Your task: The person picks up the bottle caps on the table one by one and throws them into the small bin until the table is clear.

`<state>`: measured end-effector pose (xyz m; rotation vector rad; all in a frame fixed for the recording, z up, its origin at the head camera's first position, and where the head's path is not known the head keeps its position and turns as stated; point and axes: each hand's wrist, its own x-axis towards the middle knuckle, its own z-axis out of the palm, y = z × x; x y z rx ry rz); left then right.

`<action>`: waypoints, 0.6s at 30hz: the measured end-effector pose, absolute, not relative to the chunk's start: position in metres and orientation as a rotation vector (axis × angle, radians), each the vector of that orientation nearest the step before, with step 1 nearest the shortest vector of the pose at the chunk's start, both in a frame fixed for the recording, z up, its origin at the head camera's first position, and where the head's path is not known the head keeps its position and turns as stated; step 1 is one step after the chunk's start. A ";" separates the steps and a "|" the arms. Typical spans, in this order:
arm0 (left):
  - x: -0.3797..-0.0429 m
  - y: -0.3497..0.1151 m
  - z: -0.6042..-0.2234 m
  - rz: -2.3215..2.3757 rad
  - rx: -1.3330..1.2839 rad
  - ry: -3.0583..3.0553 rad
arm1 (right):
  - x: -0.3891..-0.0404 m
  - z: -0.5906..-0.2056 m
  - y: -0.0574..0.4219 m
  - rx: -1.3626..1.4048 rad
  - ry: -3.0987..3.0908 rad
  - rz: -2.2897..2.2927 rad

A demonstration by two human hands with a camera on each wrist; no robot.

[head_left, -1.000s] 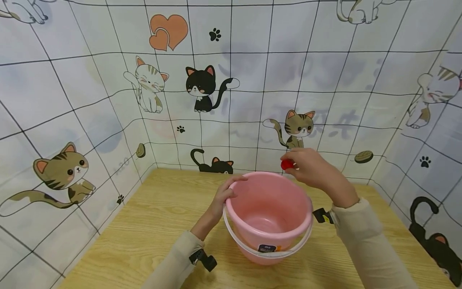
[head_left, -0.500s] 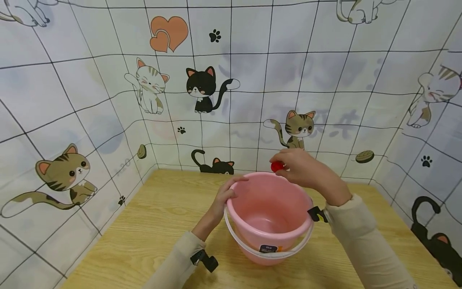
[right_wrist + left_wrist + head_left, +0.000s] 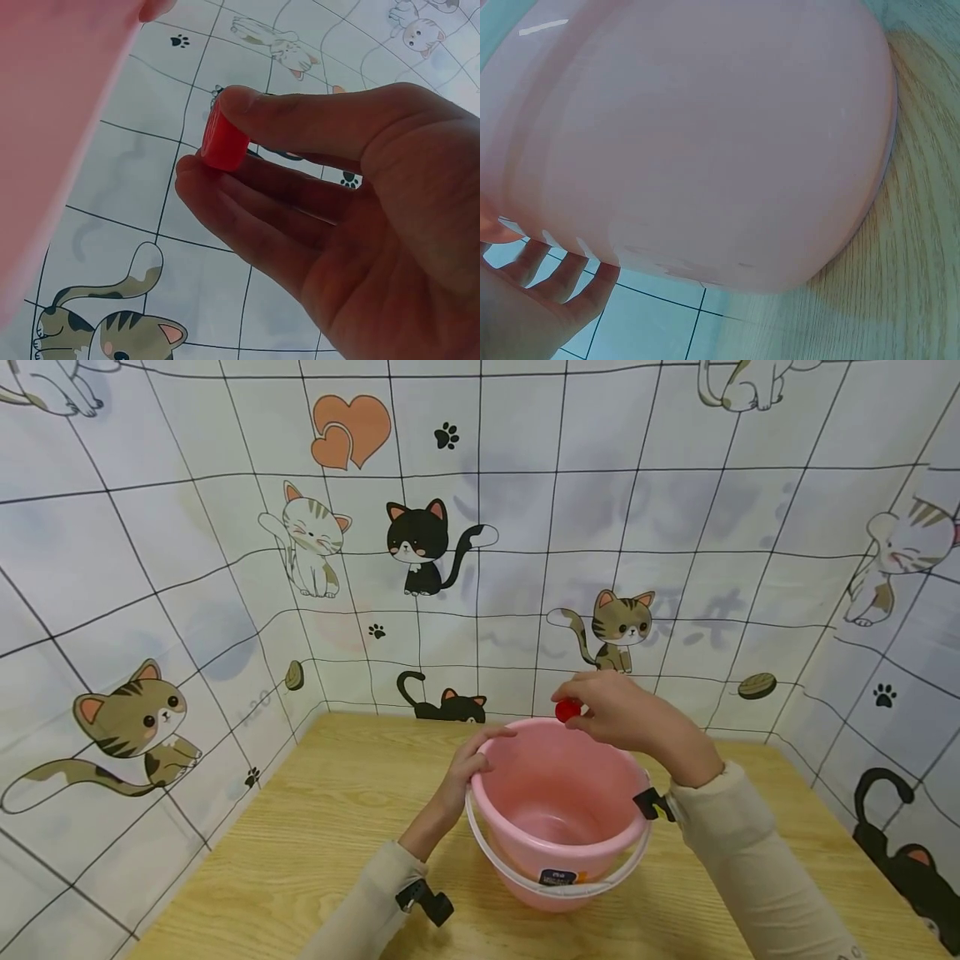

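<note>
A pink plastic bucket (image 3: 558, 768) stands upright on the wooden table, its white handle (image 3: 558, 888) hanging down at the front. My left hand (image 3: 457, 778) grips the rim on the bucket's left side, thumb at the inner edge. In the left wrist view, the bucket's outer wall (image 3: 712, 142) fills most of the picture, with curled fingers (image 3: 570, 277) beside it. Over the far rim, my right hand (image 3: 630, 714) pinches a small red cylinder-shaped piece (image 3: 225, 141) between thumb and fingertips. No objects show on the visible part of the bucket's inside floor.
The light wooden table (image 3: 322, 827) extends around the bucket. A white grid-patterned sheet (image 3: 517, 510) with printed cats rises behind and on both sides. A black wrist camera (image 3: 424, 902) sits on the left sleeve, another (image 3: 654, 804) on the right.
My right hand has moved left with the red piece, from the far right of the bucket to over its far rim. The left hand and the bucket stay in place.
</note>
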<state>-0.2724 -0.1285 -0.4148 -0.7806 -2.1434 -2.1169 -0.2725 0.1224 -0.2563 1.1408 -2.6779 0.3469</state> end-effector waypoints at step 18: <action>-0.274 -0.128 -0.416 -2.111 -0.776 -2.140 | -0.273 -0.257 0.123 1.189 -2.665 0.361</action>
